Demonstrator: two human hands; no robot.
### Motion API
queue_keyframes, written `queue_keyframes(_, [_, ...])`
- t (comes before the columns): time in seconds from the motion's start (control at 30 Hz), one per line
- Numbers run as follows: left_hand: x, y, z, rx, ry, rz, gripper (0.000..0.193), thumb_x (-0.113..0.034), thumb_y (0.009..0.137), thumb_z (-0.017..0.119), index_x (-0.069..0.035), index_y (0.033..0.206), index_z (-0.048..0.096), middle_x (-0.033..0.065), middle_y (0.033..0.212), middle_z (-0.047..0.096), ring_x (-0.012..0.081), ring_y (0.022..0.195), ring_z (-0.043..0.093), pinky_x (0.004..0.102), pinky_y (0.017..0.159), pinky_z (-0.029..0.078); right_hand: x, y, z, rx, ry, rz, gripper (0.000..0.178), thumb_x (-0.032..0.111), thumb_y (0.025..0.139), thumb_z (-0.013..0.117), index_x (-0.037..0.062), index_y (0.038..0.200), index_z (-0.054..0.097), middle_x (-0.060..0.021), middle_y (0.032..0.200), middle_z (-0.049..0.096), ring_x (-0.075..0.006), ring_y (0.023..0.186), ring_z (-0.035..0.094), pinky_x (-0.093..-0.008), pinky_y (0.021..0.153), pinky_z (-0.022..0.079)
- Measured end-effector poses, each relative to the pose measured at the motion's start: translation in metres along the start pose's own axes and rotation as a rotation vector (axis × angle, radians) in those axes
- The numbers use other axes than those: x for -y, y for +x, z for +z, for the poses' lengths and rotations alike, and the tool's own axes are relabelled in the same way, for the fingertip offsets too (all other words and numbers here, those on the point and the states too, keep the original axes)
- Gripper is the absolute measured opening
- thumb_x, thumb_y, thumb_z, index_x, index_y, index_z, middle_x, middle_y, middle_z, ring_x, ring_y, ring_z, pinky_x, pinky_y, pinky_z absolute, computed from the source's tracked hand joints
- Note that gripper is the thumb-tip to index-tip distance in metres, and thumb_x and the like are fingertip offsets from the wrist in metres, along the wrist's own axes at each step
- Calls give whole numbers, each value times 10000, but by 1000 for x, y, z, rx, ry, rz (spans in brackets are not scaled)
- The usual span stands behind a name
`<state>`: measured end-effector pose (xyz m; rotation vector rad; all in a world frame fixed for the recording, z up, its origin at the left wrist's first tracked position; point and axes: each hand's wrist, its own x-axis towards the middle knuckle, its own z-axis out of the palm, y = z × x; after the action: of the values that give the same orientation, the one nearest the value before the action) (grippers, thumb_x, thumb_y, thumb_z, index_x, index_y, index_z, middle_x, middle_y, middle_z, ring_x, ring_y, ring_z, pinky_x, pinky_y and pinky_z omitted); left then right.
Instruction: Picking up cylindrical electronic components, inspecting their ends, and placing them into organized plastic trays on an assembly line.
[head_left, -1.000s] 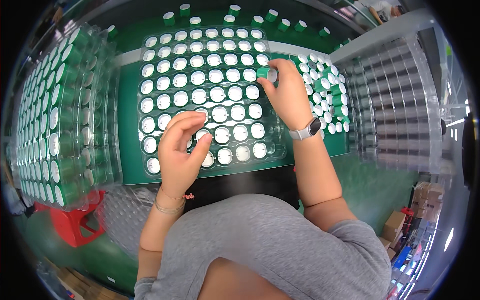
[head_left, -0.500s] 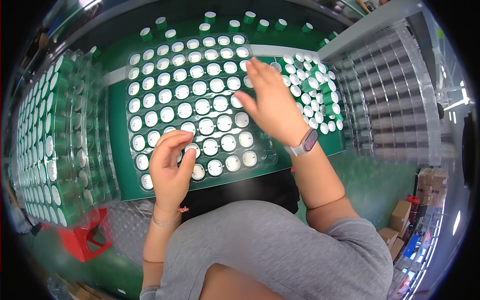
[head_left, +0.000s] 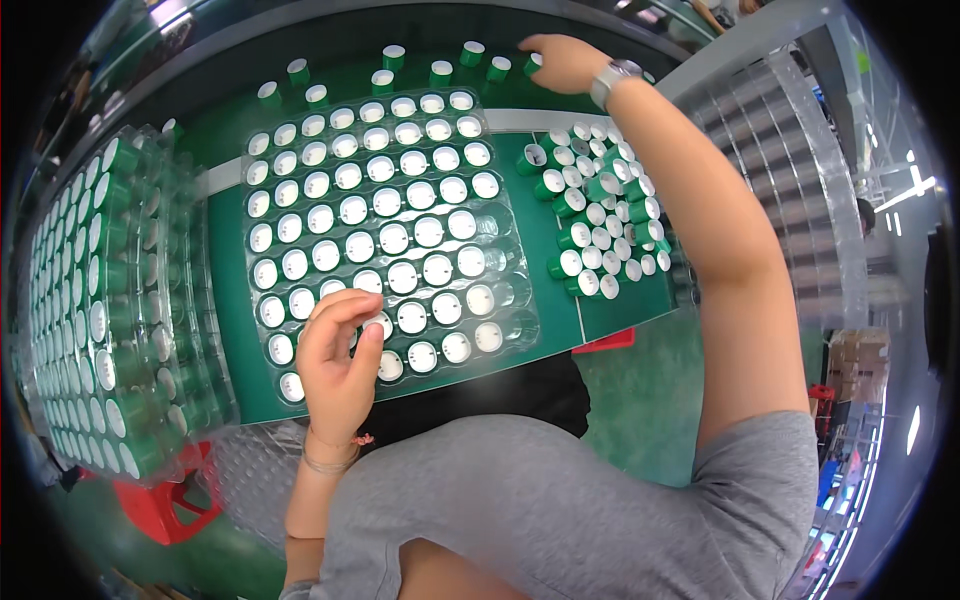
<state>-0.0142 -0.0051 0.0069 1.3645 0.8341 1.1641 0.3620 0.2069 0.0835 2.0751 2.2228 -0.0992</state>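
A clear plastic tray (head_left: 515, 300) in front of me holds rows of green cylinders with white round tops (head_left: 394, 238). Several pockets along its right side hold no cylinder. My left hand (head_left: 338, 350) hovers over the tray's near left part, fingers curled, thumb apart, nothing visible between them. On the dark green strip beyond the tray, my right hand (head_left: 565, 62) reaches over a green cylinder (head_left: 535, 66). Its fingers are spread around that piece; whether they touch it cannot be made out. More single cylinders (head_left: 441, 73) stand along the strip to its left.
A loose cluster of green cylinders (head_left: 600, 215) stands on the table right of the tray. Stacked filled trays (head_left: 110, 300) rise at the left. Upright clear trays (head_left: 770, 190) lean at the right. A red stool (head_left: 165, 505) is below left.
My right hand has moved from the tray's right side up and away to the far strip. The left hand stays nearly in place. The cylinders on the strip and the view have shifted slightly.
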Motion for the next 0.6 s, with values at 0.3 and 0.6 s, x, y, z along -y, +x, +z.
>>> queue_keyframes(0.3, [1, 5, -2, 21, -37, -24, 215, 87, 871, 576, 63, 1083, 599, 132, 1103, 570, 189, 1014, 588, 295, 900, 494, -110, 77, 84, 9, 193, -107, 769, 315, 676, 819, 104, 1354, 523, -226, 1248, 595, -368, 1167, 567, -408, 1034, 430])
queue_keyframes(0.6, [0, 5, 0, -23, -9, -41, 188, 58, 894, 578, 59, 1080, 607, 127, 1091, 579, 182, 994, 590, 288, 878, 491, -18, 60, 59, 122, -55, -120, 644, 472, 920, 586, 190, 1451, 358, -198, 1303, 541, -383, 1181, 556, -441, 1001, 447])
